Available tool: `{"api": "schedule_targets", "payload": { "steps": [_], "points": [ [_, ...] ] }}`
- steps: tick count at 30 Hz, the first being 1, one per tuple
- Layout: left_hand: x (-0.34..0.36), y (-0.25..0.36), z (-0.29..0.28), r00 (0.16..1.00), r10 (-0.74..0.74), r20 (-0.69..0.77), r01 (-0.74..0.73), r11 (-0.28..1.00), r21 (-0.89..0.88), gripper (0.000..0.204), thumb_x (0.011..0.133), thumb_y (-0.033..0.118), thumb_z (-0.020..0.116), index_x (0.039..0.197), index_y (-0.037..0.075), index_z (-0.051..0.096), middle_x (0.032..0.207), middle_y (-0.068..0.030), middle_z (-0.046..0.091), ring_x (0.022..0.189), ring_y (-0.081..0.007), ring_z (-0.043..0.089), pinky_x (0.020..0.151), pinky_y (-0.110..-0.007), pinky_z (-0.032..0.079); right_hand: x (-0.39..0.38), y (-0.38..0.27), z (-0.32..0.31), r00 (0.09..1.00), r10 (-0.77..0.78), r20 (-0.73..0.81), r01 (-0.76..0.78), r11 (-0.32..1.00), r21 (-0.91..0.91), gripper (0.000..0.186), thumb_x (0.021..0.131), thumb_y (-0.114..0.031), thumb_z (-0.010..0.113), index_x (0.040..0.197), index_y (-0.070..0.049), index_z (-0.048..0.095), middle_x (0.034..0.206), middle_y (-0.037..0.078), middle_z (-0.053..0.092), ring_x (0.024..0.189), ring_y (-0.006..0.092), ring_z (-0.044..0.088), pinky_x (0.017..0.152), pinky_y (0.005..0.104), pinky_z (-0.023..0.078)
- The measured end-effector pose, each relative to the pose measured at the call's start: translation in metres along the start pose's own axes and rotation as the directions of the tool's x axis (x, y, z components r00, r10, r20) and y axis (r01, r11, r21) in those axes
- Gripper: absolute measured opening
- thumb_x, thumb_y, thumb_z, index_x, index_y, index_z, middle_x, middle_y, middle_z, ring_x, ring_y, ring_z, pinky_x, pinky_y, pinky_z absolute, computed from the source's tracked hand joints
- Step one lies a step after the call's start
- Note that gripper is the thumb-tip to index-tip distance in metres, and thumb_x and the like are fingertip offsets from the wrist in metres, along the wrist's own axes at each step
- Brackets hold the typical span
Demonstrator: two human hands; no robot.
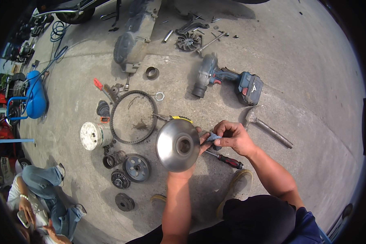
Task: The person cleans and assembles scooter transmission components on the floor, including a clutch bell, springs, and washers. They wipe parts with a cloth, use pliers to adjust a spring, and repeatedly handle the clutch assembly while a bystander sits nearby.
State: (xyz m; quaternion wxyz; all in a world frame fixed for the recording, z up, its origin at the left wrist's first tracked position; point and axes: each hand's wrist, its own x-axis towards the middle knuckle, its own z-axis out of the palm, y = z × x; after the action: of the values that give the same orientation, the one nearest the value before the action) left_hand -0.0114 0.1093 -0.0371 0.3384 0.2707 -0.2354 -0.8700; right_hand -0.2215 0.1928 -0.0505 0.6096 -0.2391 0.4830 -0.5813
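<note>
A shiny metal pulley disc (166, 152) with a round hole at its hub rests in my left hand (202, 147), its broad face turned up. Most of that hand is hidden beneath the disc; some fingers show past its right edge. My right hand (235, 139) pinches a small blue-grey scrap of cloth (212, 137) close to the left fingertips. Below the hands lies a screwdriver (231, 162) with a red and black handle. Pliers (183, 119) with yellow grips are partly covered by the disc.
A drive belt (112, 122), a white bucket (91, 136), a clutch bell (137, 167) and other round parts lie left. A cordless impact wrench (225, 77) and hammer (268, 129) lie right; a fan wheel (188, 42) lies farther off. Someone sits with a phone (23, 218) at lower left.
</note>
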Motion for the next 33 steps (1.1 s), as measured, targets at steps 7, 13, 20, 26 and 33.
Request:
{"api": "schedule_targets", "payload": {
  "steps": [7,13,20,26,33],
  "points": [
    [0.002,0.003,-0.003,0.998,-0.006,-0.063,0.007,1.000,0.010,0.051,0.107,0.038,0.059,0.147,0.007,0.053,0.140,-0.0215,0.061,0.127,-0.0498,0.062,0.109,-0.068,0.050,-0.002,0.003,-0.014,0.991,-0.134,-0.019,0.117,0.921,-0.371,0.023,0.082,-0.006,0.089,0.076,-0.002,0.068,0.115,0.008,0.067,0.104,0.0171,0.060,0.090,0.0332,0.050],
    [0.003,0.007,-0.010,0.991,-0.050,-0.121,0.050,0.999,0.003,0.058,0.101,0.011,0.071,0.152,0.002,0.047,0.140,-0.0200,0.060,0.125,-0.0407,0.067,0.099,-0.053,0.063,0.001,0.005,-0.009,0.979,-0.203,0.031,0.201,0.978,0.058,0.018,0.085,-0.007,0.088,0.099,-0.001,0.079,0.127,0.013,0.069,0.118,0.0227,0.065,0.101,0.0380,0.052],
    [0.002,0.016,-0.017,0.997,0.015,-0.076,-0.014,1.000,0.018,0.050,0.103,0.015,0.069,0.148,0.001,0.051,0.136,-0.0182,0.064,0.114,-0.0329,0.071,0.084,-0.040,0.064,-0.004,-0.011,0.020,0.955,-0.190,0.226,0.270,0.874,-0.405,0.032,0.088,-0.002,0.083,0.120,0.000,0.077,0.114,0.011,0.070,0.103,0.0225,0.068,0.089,0.0343,0.053],
    [-0.001,0.017,-0.013,0.989,0.142,-0.038,-0.108,0.875,0.472,0.041,0.104,0.022,0.068,0.139,0.003,0.058,0.128,-0.0127,0.071,0.104,-0.0192,0.072,0.080,-0.032,0.060,-0.004,-0.027,0.050,0.666,-0.434,0.607,0.679,0.015,-0.734,0.046,0.078,-0.005,0.077,0.124,-0.006,0.076,0.109,0.010,0.068,0.091,0.0256,0.066,0.079,0.0382,0.054],
    [-0.007,0.011,-0.015,0.985,0.166,-0.041,-0.152,0.961,0.230,0.032,0.105,0.017,0.067,0.132,0.002,0.059,0.134,-0.0200,0.069,0.108,-0.0254,0.072,0.086,-0.036,0.061,-0.005,-0.018,0.075,0.661,-0.538,0.524,0.684,0.145,-0.715,0.034,0.085,-0.005,0.071,0.118,-0.003,0.073,0.103,0.011,0.069,0.088,0.0275,0.067,0.077,0.0398,0.054]
  ]
}}
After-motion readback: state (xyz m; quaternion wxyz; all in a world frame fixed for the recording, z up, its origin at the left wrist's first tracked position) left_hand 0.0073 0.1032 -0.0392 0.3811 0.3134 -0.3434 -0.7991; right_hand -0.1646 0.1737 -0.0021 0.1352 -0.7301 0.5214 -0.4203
